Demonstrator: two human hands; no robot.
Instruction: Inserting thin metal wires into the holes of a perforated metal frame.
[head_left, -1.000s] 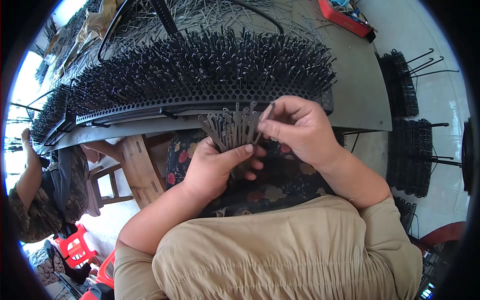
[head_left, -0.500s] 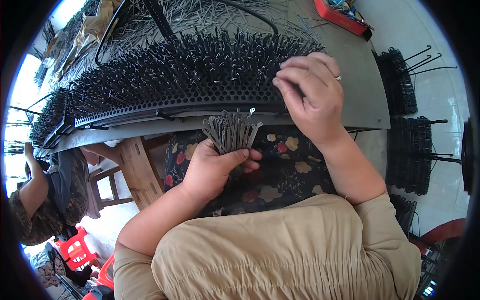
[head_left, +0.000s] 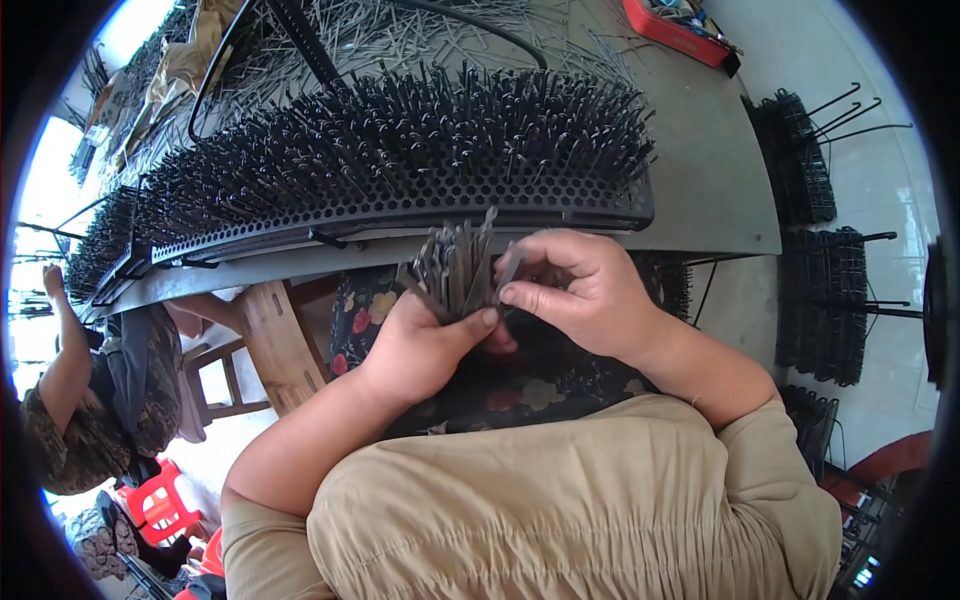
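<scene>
Right hand [head_left: 580, 295] back from the rack [head_left: 500, 192] at 12 o'clock, pinching a strip [head_left: 512, 266] at the metal bundle's [head_left: 455, 265] 3 o'clock. Left hand [head_left: 425, 342] stays clenched round the bundle; likely singling one out.

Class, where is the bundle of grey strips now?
In the head view, the bundle of grey strips is just left of centre, in the left hand, beside the right hand.

no legible text, no readable labels or brands, no readable numbers, no signs
</scene>
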